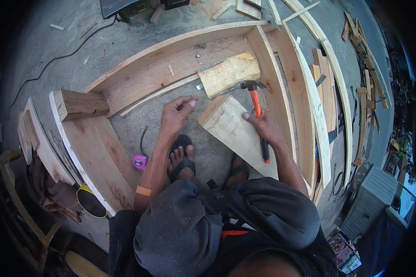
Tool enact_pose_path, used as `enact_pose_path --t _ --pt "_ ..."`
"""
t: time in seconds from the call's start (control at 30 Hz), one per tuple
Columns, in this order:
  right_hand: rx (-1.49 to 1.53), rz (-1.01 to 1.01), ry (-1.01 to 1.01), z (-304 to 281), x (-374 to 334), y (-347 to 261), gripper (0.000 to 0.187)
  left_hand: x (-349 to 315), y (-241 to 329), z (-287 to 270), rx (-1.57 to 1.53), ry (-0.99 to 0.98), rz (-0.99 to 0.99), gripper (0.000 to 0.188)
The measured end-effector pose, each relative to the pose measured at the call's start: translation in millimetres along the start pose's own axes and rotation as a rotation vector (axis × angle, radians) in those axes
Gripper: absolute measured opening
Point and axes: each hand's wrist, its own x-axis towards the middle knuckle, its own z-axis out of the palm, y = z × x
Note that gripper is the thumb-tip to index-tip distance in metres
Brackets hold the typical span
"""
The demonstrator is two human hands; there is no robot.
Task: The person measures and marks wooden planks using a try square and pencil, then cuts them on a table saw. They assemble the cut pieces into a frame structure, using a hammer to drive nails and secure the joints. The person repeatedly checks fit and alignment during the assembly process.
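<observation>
Right of centre in the frame, the orange-handled claw hammer (258, 111) sits in the right hand (263, 129), fingers wrapped around the handle about halfway up. It looks head-heavy and stiff, so I'd grab lower on the black grip. That hand also rests on the pale wedge-shaped wooden board (238, 136). The left hand (175, 115) pinches what looks like 1 small nail (187, 99), tiny and easy to drop. A pink tape measure (139, 161) lies lower left.
</observation>
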Motion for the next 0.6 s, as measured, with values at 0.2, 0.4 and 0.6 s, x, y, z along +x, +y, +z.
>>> enact_pose_path --t 0.2,0.4,0.6 --pt "-0.030 -0.004 0.013 -1 1 5 0.050 -3 4 13 -0.076 0.006 0.086 0.032" --pt "-0.023 -0.008 0.000 4 0 0 0.051 -3 -12 3 -0.113 0.034 0.072 0.021" --pt "0.000 -0.028 0.010 5 8 8 0.053 2 -13 -4 0.061 -0.051 -0.017 0.022"
